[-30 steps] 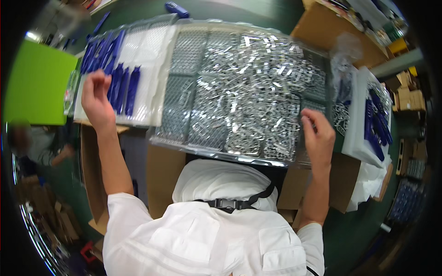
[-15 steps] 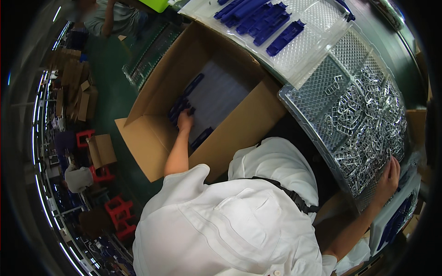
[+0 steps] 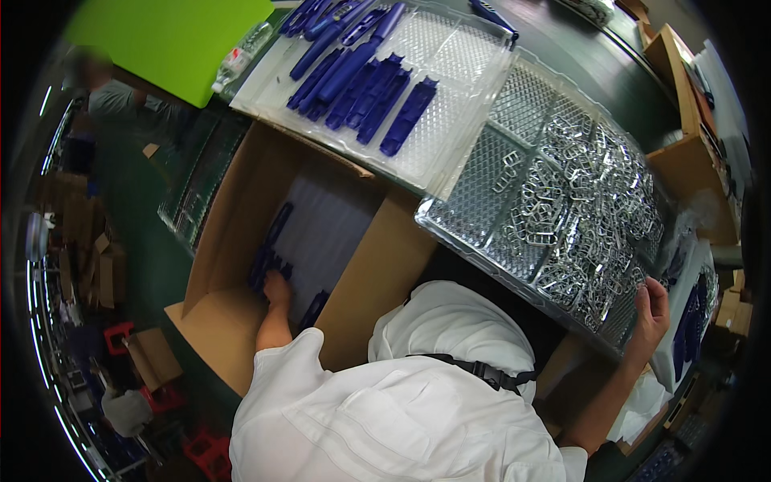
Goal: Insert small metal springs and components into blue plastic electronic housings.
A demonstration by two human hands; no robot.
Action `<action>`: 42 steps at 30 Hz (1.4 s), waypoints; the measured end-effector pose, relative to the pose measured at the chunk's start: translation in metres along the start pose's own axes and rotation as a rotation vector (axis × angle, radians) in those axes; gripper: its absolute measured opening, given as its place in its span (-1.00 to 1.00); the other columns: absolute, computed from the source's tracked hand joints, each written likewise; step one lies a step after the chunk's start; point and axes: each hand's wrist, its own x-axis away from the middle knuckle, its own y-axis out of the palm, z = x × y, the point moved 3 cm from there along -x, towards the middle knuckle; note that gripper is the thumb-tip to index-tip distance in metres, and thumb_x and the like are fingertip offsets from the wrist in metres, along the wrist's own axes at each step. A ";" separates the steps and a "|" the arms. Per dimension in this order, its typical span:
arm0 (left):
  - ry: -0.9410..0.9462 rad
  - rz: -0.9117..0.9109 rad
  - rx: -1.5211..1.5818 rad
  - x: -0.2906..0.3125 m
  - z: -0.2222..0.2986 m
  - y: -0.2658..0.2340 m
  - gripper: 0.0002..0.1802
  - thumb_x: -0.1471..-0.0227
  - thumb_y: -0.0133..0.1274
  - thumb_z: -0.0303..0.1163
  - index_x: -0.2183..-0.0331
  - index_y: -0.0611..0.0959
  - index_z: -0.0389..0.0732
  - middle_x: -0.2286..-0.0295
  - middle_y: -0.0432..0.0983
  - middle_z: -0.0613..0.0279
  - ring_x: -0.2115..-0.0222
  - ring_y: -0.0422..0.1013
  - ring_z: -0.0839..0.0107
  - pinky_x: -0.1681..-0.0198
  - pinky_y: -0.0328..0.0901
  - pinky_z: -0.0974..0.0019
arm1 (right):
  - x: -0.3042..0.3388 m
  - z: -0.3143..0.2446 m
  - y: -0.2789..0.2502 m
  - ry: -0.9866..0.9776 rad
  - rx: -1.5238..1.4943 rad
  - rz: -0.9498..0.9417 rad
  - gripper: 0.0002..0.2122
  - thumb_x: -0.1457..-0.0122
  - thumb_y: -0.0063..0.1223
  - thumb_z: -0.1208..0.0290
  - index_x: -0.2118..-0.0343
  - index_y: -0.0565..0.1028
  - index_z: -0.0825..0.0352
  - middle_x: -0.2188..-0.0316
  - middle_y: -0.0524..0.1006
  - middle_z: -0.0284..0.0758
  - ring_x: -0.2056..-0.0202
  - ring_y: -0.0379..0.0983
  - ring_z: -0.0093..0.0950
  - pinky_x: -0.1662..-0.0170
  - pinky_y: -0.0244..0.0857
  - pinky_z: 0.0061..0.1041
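My left hand [image 3: 277, 289] is down inside an open cardboard box [image 3: 233, 321], its fingers closed around one of the long blue plastic parts [image 3: 261, 261] along the box's left side. Another blue part lies beside my wrist on a pale sheet [image 3: 329, 213]. On the right, my right hand [image 3: 652, 312] is at the near right edge of a clear divided tray [image 3: 462, 205] heaped with shiny metal loop-shaped clips [image 3: 574, 213]. Its thumb and fingertips are drawn together, and whatever is between them is too small to make out.
A second clear tray [image 3: 462, 64] beyond the box holds several blue plastic parts [image 3: 365, 96]. A clear bottle [image 3: 241, 58] and a green board [image 3: 165, 44] are at the far left. Cardboard boxes [image 3: 699, 185] stand at the right. Red stools [image 3: 207, 454] are on the floor at left.
The view has shifted, so the box and trays appear farther left, the far tray in fuller view. My left hand stays among the blue parts; my right hand has lifted slightly off the metal clips.
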 end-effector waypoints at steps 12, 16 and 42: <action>-0.035 0.331 0.691 0.024 0.041 -0.114 -0.50 -0.08 0.27 -0.32 -0.01 0.60 -0.39 0.10 0.57 -0.13 0.05 0.52 -0.02 -0.09 0.37 0.09 | 0.008 -0.027 0.030 0.046 -0.082 -0.018 -0.83 -0.31 0.22 0.51 0.09 0.65 0.43 0.31 0.61 -0.46 0.29 0.49 -0.68 0.16 0.40 -0.65; -0.057 0.322 0.843 0.007 0.054 -0.142 -0.51 -0.19 0.22 -0.27 -0.05 0.59 -0.39 0.06 0.59 -0.09 0.08 0.53 0.10 -0.07 0.38 0.14 | 0.010 -0.007 0.029 0.087 -0.123 0.007 -0.81 -0.30 0.24 0.52 0.07 0.66 0.43 0.30 0.63 -0.46 0.31 0.49 -0.70 0.19 0.39 -0.67; 0.817 -1.951 1.423 0.269 0.470 -0.426 -0.32 -0.40 -0.12 -0.15 -0.41 0.23 -0.20 -0.06 0.52 0.04 0.17 0.51 0.44 0.07 0.46 0.32 | 0.085 -0.129 0.021 -0.390 -0.023 -0.173 -0.78 -0.03 0.28 0.79 0.26 0.63 0.40 0.15 0.57 -0.14 0.22 0.57 -0.38 0.12 0.45 -0.52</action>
